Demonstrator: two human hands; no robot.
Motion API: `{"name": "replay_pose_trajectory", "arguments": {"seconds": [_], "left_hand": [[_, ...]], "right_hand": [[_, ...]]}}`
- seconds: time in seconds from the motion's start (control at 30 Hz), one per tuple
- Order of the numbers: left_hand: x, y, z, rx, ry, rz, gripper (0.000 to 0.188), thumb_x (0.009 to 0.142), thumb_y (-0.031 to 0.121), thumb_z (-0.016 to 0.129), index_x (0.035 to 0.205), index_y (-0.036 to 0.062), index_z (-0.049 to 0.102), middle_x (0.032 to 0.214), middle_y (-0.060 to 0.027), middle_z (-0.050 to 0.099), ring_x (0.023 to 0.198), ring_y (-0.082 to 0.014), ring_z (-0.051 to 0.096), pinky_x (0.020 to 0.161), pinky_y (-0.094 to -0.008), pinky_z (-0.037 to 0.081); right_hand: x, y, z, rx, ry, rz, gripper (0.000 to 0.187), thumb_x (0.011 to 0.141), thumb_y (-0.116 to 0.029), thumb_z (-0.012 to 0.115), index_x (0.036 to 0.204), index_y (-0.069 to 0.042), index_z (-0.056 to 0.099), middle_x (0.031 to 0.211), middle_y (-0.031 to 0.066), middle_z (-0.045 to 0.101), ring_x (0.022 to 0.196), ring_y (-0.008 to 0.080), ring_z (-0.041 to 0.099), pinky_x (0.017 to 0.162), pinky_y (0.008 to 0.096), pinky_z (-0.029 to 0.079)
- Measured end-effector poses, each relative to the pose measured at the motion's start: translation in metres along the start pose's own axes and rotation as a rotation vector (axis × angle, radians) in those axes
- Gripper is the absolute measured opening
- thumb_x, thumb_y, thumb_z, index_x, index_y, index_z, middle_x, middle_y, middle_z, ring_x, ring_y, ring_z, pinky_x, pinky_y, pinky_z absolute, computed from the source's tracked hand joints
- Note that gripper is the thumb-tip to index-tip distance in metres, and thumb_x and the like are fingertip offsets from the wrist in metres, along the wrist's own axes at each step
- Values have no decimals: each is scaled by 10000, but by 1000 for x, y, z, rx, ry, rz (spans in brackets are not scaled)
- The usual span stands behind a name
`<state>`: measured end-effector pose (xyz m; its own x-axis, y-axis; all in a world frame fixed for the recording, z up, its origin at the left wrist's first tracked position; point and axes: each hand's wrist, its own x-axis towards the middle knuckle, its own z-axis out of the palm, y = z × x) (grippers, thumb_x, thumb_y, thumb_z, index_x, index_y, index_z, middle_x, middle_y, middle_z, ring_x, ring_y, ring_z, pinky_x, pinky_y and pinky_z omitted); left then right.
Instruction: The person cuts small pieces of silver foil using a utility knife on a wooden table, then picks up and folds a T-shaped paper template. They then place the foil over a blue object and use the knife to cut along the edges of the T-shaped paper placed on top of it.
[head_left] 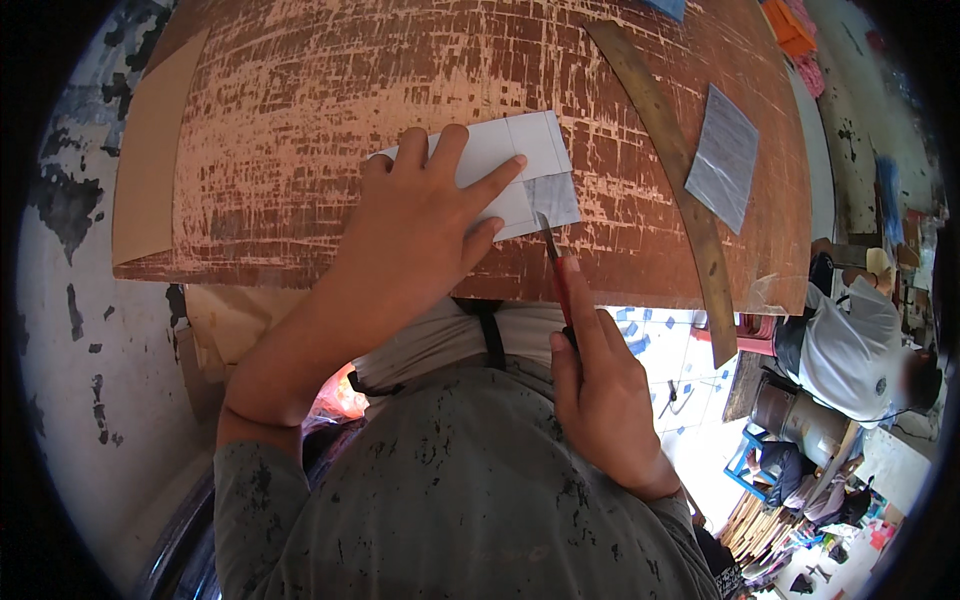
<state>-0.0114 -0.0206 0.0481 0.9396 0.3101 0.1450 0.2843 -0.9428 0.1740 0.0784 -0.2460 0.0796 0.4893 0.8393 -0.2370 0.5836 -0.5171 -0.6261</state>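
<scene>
My left hand (415, 215) lies with spread fingers on a white card (538, 143) marked with thin lines, pressing it against the worn wooden table. A small grey sheet (556, 198) shows at the card's near right corner, beside my index finger and thumb. In my right hand (610, 400) is a slim knife (561, 278) with a red and black handle. My index finger stretches along its handle, and the blade tip touches the grey sheet. My palm and fingers hide part of the card and the knife's rear end.
Right of the card lies a long, curved-looking brown strip (655, 110), its near end jutting past the table edge. A loose grey sheet (722, 160) rests beside it. Brown cardboard (155, 160) covers the table's left end. Another person (850, 350) is at the far right.
</scene>
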Motion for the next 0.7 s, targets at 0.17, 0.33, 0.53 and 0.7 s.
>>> {"name": "replay_pose_trajectory", "arguments": {"seconds": [0.17,0.33,0.53,0.7], "left_hand": [[1,1,-2,-5,-12,-6,574,949,264,734,1512,245,621,1303,-153,540,1169,-339,521,933,-489,480],[0,0,0,0,-17,-5,575,948,268,736,1510,239,623,1302,-153,539,1166,-340,523,926,-490,480],[1,1,-2,-2,-15,-5,576,942,267,739,1506,238,626,1304,-156,537,1164,-343,529,924,-491,490],[0,1,-2,-19,-14,-14,572,940,266,740,1501,241,631,1308,-154,536,1167,-341,530,925,-494,492]], "right_hand": [[4,0,2,9,7,-12,688,1038,-11,576,1676,-62,322,1083,245,671,921,410,717,808,466,576],[4,0,4,-3,-2,-11,689,1038,-10,576,1677,-66,322,1094,251,674,944,419,725,812,470,581],[2,-4,5,-59,-35,0,723,1033,-7,583,1689,-70,286,1032,246,660,832,412,716,713,482,581],[-2,-5,7,-92,-7,-25,742,1025,-2,590,1693,-72,277,967,226,643,738,389,699,629,472,568]]}}
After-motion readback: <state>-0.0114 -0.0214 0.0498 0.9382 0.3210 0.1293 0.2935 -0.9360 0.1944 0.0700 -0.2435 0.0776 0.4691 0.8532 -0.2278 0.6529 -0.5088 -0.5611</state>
